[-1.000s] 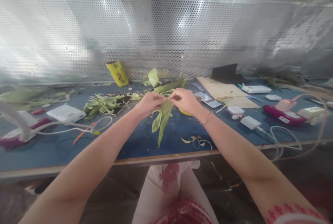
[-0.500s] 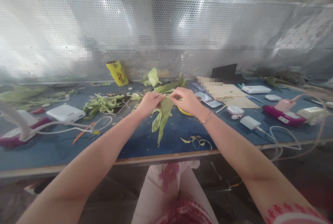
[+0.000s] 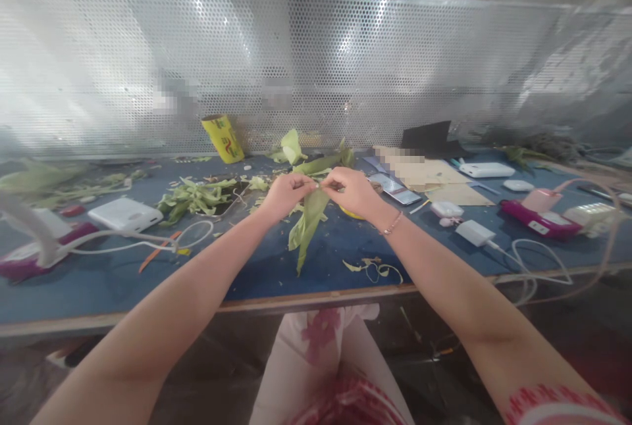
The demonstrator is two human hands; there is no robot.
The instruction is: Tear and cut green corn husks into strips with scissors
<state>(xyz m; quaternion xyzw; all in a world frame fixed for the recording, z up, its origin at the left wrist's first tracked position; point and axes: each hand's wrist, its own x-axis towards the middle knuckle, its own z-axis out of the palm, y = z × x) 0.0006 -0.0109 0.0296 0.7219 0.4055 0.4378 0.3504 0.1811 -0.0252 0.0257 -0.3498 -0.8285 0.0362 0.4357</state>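
Observation:
A long green leaf [image 3: 312, 220] hangs point-down over the blue table between my two hands. Its upper edge is pinched by my left hand [image 3: 290, 193], fingers closed. From the other side my right hand [image 3: 351, 189], also closed in a pinch, grips the same edge, fingertips almost touching the left ones. A tiny pale spot shows between the fingertips, too small to name. Behind the hands lie more green leaves [image 3: 316, 165]. A yellow round thing [image 3: 349, 212] sits partly hidden beneath my right hand. Left of my left hand is a heap of leaf pieces [image 3: 197, 198].
A yellow tube [image 3: 223, 139] leans near the perforated metal screen [image 3: 316, 50]. On the right are a phone [image 3: 395, 189], brown paper [image 3: 429, 168], a white charger [image 3: 474, 233] with cable and a purple power strip [image 3: 538, 220]. A white box [image 3: 125, 216] lies left.
Both hands stay in nearly the same place. The fingertips have shifted slightly at the leaf's top, and the pale spot now shows between them. The leaf's tip has moved a little.

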